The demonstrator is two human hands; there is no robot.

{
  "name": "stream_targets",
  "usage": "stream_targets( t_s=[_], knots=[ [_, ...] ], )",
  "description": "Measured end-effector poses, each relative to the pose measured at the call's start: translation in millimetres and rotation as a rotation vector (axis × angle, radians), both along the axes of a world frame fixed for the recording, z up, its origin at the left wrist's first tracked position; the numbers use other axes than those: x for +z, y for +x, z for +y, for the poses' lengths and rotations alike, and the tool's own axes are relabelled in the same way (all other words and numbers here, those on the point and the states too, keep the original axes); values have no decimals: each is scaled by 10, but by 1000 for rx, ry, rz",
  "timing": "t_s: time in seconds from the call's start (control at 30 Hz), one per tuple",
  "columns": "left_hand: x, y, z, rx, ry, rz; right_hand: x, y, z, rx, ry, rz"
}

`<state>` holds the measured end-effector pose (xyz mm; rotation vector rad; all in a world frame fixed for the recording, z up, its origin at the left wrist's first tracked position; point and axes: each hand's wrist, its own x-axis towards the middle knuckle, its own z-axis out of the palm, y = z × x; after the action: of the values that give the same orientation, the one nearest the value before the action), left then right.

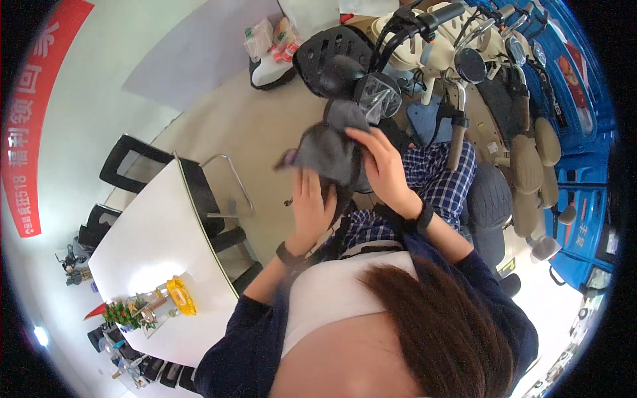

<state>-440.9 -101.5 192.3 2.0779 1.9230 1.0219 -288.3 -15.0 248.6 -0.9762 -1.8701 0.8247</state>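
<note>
A dark grey piece of cloth [325,152], partly smeared by motion, is between my hands in front of my lap. Along its near left edge, my left hand [308,209] grips it with the fingers pointing away from me and the thumb apart. My right hand [385,169] holds its right side, the fingertips resting on top. What lies under the cloth is mostly hidden. Just beyond it are the black handlebar [418,28] and plastic-wrapped round part [379,97] of a scooter.
Several scooters with cream panels [434,50] and padded seats [527,166] crowd the right side, beside blue racking [577,219]. On the left stands a white table [142,232] with a yellow packet [181,295] and a small plant [126,315]. Black chairs [142,162] line its far side.
</note>
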Motion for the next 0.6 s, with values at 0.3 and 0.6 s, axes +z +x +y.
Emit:
stream_targets(
  t_s=[0.3, 0.6],
  knots=[
    [-88, 45, 458, -85, -192, 249, -798, -305, 61, -99, -91, -52],
    [-103, -90, -278, -246, -372, 187, -485, -56, -212, 224, 26, -394]
  ],
)
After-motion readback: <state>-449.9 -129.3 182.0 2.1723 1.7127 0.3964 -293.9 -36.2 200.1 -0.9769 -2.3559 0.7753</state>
